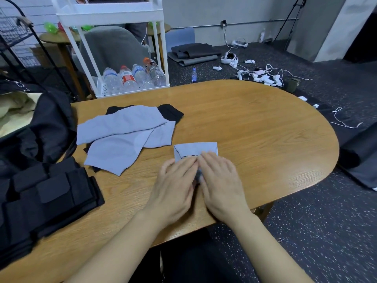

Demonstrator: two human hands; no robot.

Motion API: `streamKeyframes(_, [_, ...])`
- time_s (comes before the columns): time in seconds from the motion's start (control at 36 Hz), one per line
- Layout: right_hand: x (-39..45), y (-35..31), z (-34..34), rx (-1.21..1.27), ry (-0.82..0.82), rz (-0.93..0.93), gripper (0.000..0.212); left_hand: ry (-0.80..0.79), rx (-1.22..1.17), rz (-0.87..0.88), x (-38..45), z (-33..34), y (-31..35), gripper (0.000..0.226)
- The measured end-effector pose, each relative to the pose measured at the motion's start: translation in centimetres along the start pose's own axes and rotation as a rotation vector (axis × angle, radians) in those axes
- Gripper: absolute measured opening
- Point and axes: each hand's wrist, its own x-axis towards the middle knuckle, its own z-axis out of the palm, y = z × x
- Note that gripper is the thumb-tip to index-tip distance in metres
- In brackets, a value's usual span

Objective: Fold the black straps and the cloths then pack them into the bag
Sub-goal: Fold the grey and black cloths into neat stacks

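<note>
**Desk:** Forearms nearest the lens, then what?

**Photographer:** Two bare hands side by side on the oval wooden surface (pixel 255 123). Left hand (pixel 175 188) and right hand (pixel 221 185) lie flat, fingers (pixel 184 166) straight and close together, pressing down on a small folded pale-blue cloth (pixel 195 150). Neither grips it; only its far half shows beyond the fingertips.

**Desk:** And the rest of the job?

**Photographer:** To the left, at the surface's near edge, sits a stack of folded black fabric straps (pixel 55 193). Beyond the hands, two loose pale-blue cloths (pixel 122 137) overlap, unfolded, with black fabric pieces (pixel 170 112) poking out from under them. Far left, an open black bag (pixel 40 127) with something cream-coloured inside. I'd judge the folding to be midway, the packing not begun.

**Desk:** Risks?

**Photographer:** The small fold could spring open once the pressure lifts, since nothing pins it. The strap stack sits close to the edge; a nudge from a forearm could tip it off.

**Desk:** Anything unclear?

**Photographer:** The cloth's near half is hidden under the palms, and a dark blur between the hands can't be identified. The bag is cut off at the frame's left. Behind stand a white plastic trolley (pixel 114 15) holding clear water bottles (pixel 132 77), and white cables (pixel 265 75) strewn on the floor.
</note>
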Motion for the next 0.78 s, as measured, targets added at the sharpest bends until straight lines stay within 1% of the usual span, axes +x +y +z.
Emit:
streamKeyframes(0.06, [-0.4,0.2,0.7,-0.1,-0.15,-0.059,0.055,-0.148,0.068,0.013,-0.7,0.5,-0.5,0.052])
streamKeyframes(0.11, [-0.9,0.7,1.0,-0.146,-0.277,-0.024,0.061,-0.247,0.139,0.008,-1.2,0.8,-1.2,0.058])
streamKeyframes(0.17, [-1.1,1.0,0.8,-0.146,-0.364,0.002,0.076,-0.314,0.15,0.002,-1.4,0.9,-1.6,0.064])
streamKeyframes(0.22, [-1.2,1.5,0.5,-0.142,-0.4,-0.017,0.098,-0.321,0.132,0.006,-1.3,0.8,-2.0,0.067])
streamKeyframes(0.25, [-1.4,1.6,0.3,-0.145,-0.428,-0.004,0.104,-0.329,0.135,0.01,-1.3,0.7,-2.2,0.068])
streamKeyframes(0.31, [-1.6,1.9,0.0,-0.162,-0.443,0.021,0.103,-0.321,0.154,0.019,-1.3,0.4,-2.5,0.068])
streamKeyframes(0.39, [-1.8,2.1,-0.3,-0.167,-0.448,0.047,0.093,-0.336,0.157,-0.008,-1.5,-0.1,-3.3,0.069])
streamKeyframes(0.42, [-1.9,2.2,-0.4,-0.158,-0.446,0.055,0.093,-0.328,0.156,-0.013,-1.4,-0.3,-3.5,0.068])
streamKeyframes(0.47, [-1.8,2.2,-0.6,-0.168,-0.452,0.062,0.104,-0.312,0.197,0.0,-1.1,-0.8,-3.6,0.061])
streamKeyframes(0.53, [-1.7,2.3,-0.8,-0.18,-0.457,0.076,0.113,-0.247,0.258,0.044,-0.7,-1.0,-3.8,0.046])
streamKeyframes(0.56, [-1.7,2.2,-0.9,-0.173,-0.456,0.082,0.114,-0.216,0.266,0.075,-0.5,-1.1,-3.8,0.039])
streamKeyframes(0.58, [-1.7,2.1,-1.1,-0.157,-0.442,0.085,0.11,-0.185,0.257,0.103,-0.2,-1.1,-3.8,0.035])
streamKeyframes(0.64, [-1.4,1.8,-1.4,-0.126,-0.37,0.073,0.087,-0.142,0.226,0.157,0.3,-1.5,-3.6,0.035])
streamKeyframes(0.69, [-1.2,1.4,-1.6,-0.141,-0.32,0.048,0.068,-0.109,0.215,0.232,1.0,-1.7,-3.3,0.021])
streamKeyframes(0.72, [-1.0,1.4,-1.4,-0.156,-0.298,0.021,0.064,-0.113,0.209,0.252,1.3,-1.8,-3.1,0.016])
streamKeyframes(0.78, [-0.3,1.2,-1.3,-0.151,-0.295,-0.021,0.064,-0.128,0.189,0.247,1.7,-1.7,-2.7,0.026])
